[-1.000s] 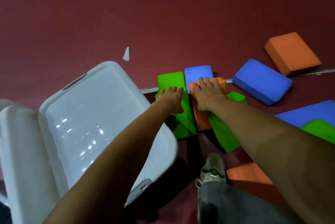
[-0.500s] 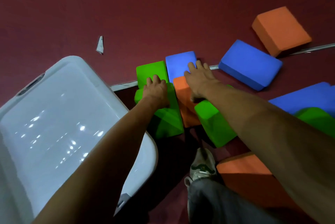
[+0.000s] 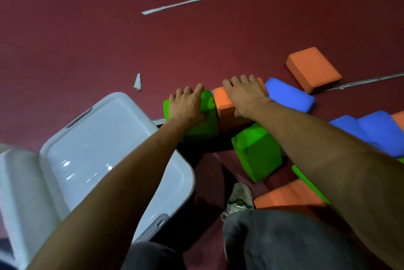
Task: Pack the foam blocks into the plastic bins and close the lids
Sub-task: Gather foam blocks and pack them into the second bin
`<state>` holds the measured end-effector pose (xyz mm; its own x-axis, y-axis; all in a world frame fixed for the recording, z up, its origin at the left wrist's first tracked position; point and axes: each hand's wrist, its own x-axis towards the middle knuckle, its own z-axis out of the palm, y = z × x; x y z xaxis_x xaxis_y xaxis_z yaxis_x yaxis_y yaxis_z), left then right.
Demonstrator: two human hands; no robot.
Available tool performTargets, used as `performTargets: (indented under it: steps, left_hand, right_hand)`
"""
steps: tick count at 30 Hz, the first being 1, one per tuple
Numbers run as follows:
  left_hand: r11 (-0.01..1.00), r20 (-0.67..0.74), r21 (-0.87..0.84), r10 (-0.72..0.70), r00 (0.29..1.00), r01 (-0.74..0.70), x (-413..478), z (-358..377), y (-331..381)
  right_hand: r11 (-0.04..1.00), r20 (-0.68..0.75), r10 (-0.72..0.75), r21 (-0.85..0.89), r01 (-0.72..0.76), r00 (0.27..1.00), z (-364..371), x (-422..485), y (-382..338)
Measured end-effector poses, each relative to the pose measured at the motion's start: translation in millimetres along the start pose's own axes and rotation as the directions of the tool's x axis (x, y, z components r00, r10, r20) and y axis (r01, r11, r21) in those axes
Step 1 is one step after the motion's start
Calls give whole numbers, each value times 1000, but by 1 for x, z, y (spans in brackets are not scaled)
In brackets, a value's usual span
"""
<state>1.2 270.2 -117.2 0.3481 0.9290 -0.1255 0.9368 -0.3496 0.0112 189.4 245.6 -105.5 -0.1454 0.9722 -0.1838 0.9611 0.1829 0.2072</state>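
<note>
**Two hands gather a green and an orange foam block beside an open bin**

A person crouches on a dark red floor. The left hand (image 3: pixel 185 106) lies over an upright green block (image 3: pixel 204 126), fingers hooked over its far edge. The right hand (image 3: pixel 246 94) grips the orange block (image 3: pixel 225 109) touching it, fingers curled over the far side and thumb on the near face. To lift cleanly, I judge both hands should squeeze the pair together and carry it as one to the open grey plastic bin (image 3: pixel 98 138) just to the left. No blocks show inside it. The foam looks matte, bright and soft-cornered. A blue block (image 3: pixel 288 96) and others lie scattered to the right.
</note>
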Motion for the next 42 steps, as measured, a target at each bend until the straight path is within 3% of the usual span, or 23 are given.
performTargets:
  steps: [8, 20, 26, 31, 42]
  left_hand:
    - [995, -170, 102, 23, 985, -6, -52, -112, -1]
    - [949, -291, 146, -229, 929, 280, -214, -207, -91]
    - [873, -337, 127, -409, 848, 471, -327, -236, -146]
    - [789, -346, 106, -541, 767, 605, -430, -254, -177]
    - [625, -372, 94, -700, 609, 775, -612, -239, -274]
  right_hand:
    - [1000, -124, -1, -5, 0, 992, -113, -52, 5]
    - [961, -269, -275, -82, 262, 923, -244, -105, -112]
    - [889, -332, -457, -140, 436, 825, -303, -138, -206]
    - [788, -365, -614, -231, 570, 700, -348, -185, -281]
    - [667, -369, -736, -248, 703, 568, -378, -260, -481]
